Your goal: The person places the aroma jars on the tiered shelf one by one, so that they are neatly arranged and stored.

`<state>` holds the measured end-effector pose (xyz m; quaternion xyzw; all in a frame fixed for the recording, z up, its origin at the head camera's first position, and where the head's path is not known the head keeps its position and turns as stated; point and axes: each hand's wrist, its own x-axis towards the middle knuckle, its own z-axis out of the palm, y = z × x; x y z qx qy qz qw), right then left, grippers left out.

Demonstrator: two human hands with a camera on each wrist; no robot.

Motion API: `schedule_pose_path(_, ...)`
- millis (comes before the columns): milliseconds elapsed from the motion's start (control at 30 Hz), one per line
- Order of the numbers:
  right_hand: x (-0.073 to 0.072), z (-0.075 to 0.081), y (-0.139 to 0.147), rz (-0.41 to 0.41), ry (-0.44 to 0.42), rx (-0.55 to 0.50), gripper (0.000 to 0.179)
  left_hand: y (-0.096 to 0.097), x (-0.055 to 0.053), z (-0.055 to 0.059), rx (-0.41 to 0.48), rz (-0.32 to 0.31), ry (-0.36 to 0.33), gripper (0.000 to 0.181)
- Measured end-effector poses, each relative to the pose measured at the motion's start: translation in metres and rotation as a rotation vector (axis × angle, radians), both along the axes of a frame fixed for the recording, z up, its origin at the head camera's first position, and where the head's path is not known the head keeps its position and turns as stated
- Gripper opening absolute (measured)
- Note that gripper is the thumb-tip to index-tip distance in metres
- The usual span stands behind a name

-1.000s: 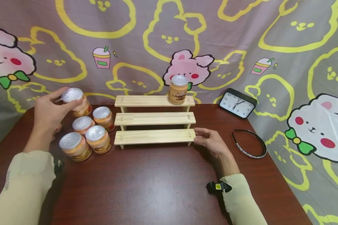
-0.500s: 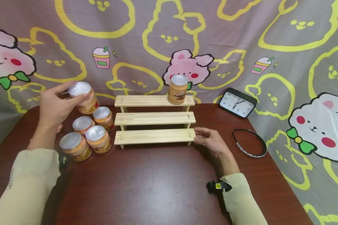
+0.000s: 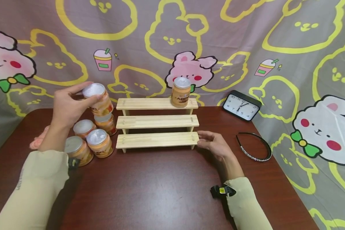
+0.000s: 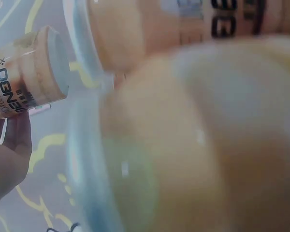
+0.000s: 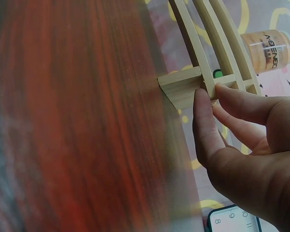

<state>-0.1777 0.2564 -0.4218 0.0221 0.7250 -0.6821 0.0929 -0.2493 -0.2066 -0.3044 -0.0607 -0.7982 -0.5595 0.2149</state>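
My left hand (image 3: 67,107) grips an orange-labelled jar (image 3: 99,103) with a silvery lid near its top, raised above the table left of the three-step wooden rack (image 3: 158,139). In the left wrist view that jar (image 4: 24,72) appears sideways in the fingers. Below it several similar jars (image 3: 100,145) stand grouped on the table, one partly hidden by my left forearm. My right hand (image 3: 217,145) pinches the right end of the rack's lowest step, as the right wrist view shows too. Another jar (image 3: 181,94) stands upright on the top step, toward its right end.
A black-framed clock (image 3: 242,105) sits at the back right of the brown table (image 3: 161,191). In front of it lies a sparkly black headband (image 3: 256,148). Something pink (image 3: 40,139) shows behind my left forearm. A patterned cloth (image 3: 143,38) hangs behind the table.
My left hand has lifted the jar and carried it right, toward the rack, above the other jars. The pink thing has come into fuller view. The right hand has stayed at the rack's end.
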Motion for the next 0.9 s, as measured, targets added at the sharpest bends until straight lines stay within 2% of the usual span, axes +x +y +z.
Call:
schedule_pose_path(267,0.0,-0.001,0.0,0.002,0.004,-0.002,0.053,0.02,-0.005,0.002,0.045,-0.07,0.009,0.053)
schedule_pose_path(567,0.0,0.0,-0.001,0.008,0.009,-0.003,0.052,0.037,-0.009,0.002,0.038,-0.083,-0.024,0.055)
schedule_pose_path(767,0.0,0.001,-0.002,0.002,0.01,-0.008,0.051,0.049,-0.014,0.003,0.005,-0.09,0.004,0.055)
schedule_pose_path(900,0.0,0.001,0.0,0.004,0.008,-0.004,0.05,0.057,-0.018,0.002,0.0,-0.125,0.035,0.052)
